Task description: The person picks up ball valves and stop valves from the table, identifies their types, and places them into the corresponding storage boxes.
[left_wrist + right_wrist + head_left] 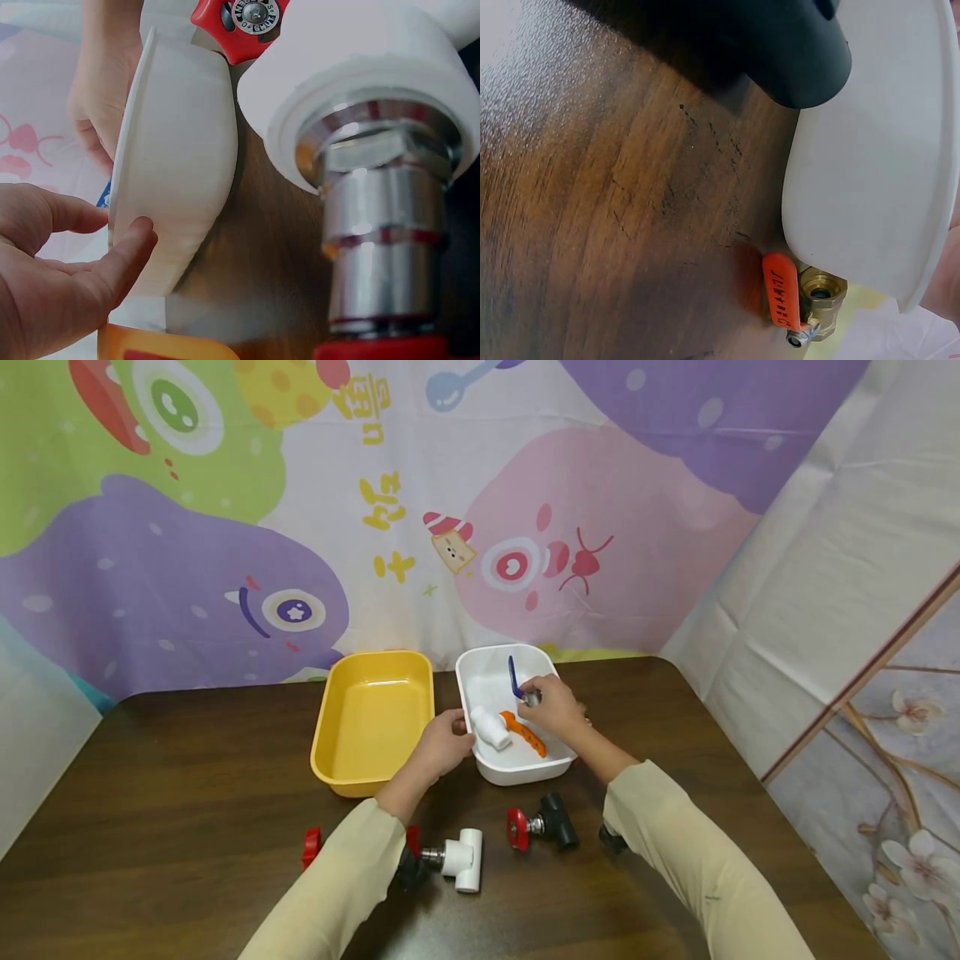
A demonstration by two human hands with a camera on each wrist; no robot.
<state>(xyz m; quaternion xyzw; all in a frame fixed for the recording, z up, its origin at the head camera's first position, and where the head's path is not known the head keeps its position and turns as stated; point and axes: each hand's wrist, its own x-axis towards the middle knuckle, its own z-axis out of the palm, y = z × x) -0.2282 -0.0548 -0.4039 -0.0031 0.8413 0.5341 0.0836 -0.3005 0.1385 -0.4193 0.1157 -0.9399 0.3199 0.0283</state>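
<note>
My right hand (555, 706) grips the metal body of a ball valve with a blue lever handle (513, 673) over the white plastic basin (483, 681). Inside the basin lies a white plastic ball valve (491, 729) with an orange handle (525, 735). At the basin's left side, my left hand (444, 745) pinches the rim. In the left wrist view its thumb (135, 244) lies against the outer wall, with the index finger at the rim edge. The right hand's fingers cover much of the blue-handled valve.
A yellow basin (372, 718) stands to the left. On the near table lie a white tee valve (461, 860), a dark grey valve with a red handwheel (551, 822), and others partly behind my sleeves. A brass valve with an orange-red lever (782, 292) sits beside the white basin.
</note>
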